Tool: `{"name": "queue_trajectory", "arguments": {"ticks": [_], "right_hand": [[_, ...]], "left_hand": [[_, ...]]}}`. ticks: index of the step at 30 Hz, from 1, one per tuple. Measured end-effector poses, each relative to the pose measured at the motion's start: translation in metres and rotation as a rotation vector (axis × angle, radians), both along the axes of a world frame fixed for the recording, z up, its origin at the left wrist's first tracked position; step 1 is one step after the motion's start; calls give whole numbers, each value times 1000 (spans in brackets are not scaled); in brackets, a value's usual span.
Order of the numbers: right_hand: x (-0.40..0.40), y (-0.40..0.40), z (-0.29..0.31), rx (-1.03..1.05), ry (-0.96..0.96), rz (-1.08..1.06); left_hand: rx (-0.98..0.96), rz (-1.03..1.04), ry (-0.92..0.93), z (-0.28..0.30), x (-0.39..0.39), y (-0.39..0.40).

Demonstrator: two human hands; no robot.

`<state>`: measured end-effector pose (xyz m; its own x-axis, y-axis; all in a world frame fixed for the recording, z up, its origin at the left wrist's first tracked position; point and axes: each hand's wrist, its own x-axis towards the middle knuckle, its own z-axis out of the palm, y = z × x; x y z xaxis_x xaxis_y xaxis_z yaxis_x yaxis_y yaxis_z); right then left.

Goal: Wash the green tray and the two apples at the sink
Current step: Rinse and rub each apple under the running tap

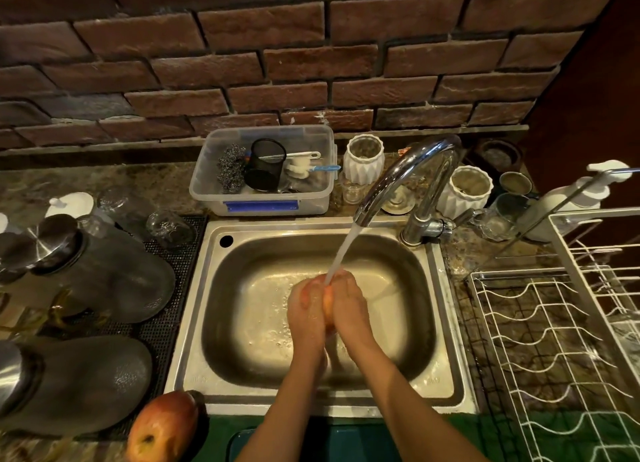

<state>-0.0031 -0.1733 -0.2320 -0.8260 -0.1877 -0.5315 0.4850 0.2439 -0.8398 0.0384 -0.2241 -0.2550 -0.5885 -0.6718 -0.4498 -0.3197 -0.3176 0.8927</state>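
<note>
Apple one, red-orange and wet, sits over the sink under the tap's stream, clasped between left hand and right hand. A second apple lies on the bench. The dark green shape at the bottom edge is probably the tray.

The desk is mottled stone with a steel sink set into it. Behind the sink sits a clear tub of scrubbers, and beside it two white ribbed jars — the tap rises between them. On the left a black mat carries upturned glass jars. An apple rests at the near left edge. A white wire rack stands on the right, a pump bottle behind it.
</note>
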Motion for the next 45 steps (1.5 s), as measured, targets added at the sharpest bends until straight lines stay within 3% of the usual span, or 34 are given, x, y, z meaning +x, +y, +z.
{"name": "queue_trajectory", "arguments": {"ticks": [9,11,14,19,34,42,45], "right_hand": [[40,82,-13,36,225,390],[55,117,-23,208,334,402],[74,163,-41,621,504,344],[96,195,-66,998,452,483],[101,201,-81,1160,581,573],[102,204,-87,1123,599,537],[103,204,-87,1127,625,524]], "left_hand": [[190,38,-52,8,8,4],[245,67,-67,7,10,2],[268,78,-95,8,9,-2],[303,58,-78,11,8,-3],[300,6,-24,31,35,6],[44,-173,16,57,109,-2],[-178,-235,-65,55,149,-11]]}}
